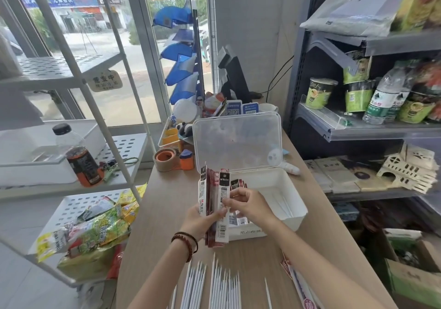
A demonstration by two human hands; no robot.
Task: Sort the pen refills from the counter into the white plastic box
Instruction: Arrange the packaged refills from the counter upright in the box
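Note:
My left hand (199,218) grips a bundle of packaged pen refills (216,189), held upright over the near left corner of the white plastic box (293,194). My right hand (250,205) pinches one pack at the front of that bundle. More packs (238,219) lie inside the box at its left end. The box's clear lid (237,141) stands open behind it. Several loose white refills (219,282) lie in rows on the wooden counter (167,201) near me, and another pack (300,282) lies at the right.
A tape roll (165,159) and an orange sharpener (186,159) sit left of the lid. Behind are a clear organiser (170,134) and a black register (232,74). A white rack with snack bags (95,227) stands left, grey shelves (358,127) right.

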